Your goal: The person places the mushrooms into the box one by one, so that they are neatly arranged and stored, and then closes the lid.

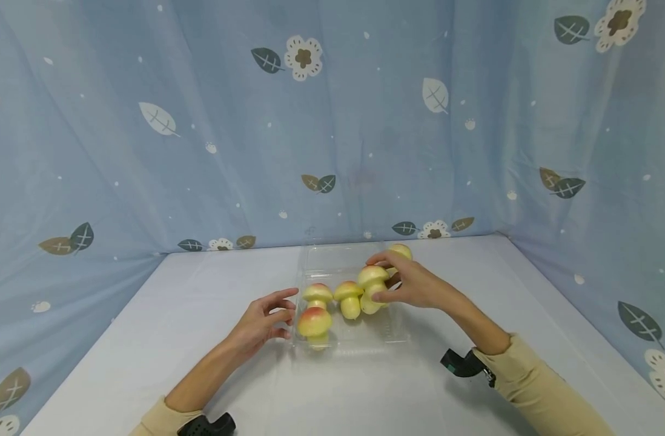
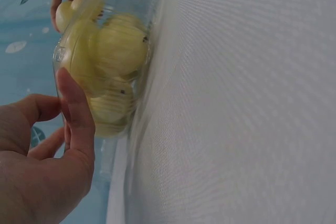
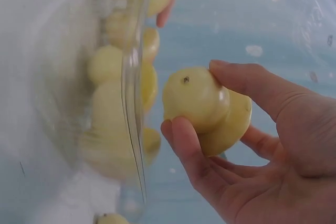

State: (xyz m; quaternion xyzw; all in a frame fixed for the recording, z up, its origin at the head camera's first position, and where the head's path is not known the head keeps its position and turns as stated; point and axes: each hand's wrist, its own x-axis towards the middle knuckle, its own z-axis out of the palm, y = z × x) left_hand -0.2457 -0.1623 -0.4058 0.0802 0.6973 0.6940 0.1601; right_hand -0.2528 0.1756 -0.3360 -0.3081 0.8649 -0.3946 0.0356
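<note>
A clear plastic clamshell box (image 1: 365,346) lies open on the white table (image 1: 201,284). Three yellow toy mushrooms with reddish caps stand in it: one at the front left (image 1: 314,323), one behind that (image 1: 318,295), one in the middle (image 1: 349,298). My right hand (image 1: 381,280) pinches a fourth mushroom (image 1: 372,275) between thumb and fingers just over the box's right side; the right wrist view shows this mushroom (image 3: 226,124) beside the box's rim (image 3: 134,103). Another mushroom (image 1: 401,250) lies behind that hand. My left hand (image 1: 280,306) touches the box's left wall (image 2: 113,19) with its thumb (image 2: 79,114).
Blue cloth printed with leaves and flowers (image 1: 332,121) hangs behind and at both sides of the table. Bare white tabletop spreads left, right and in front of the box. Black wrist cameras (image 1: 463,363) sit on both forearms.
</note>
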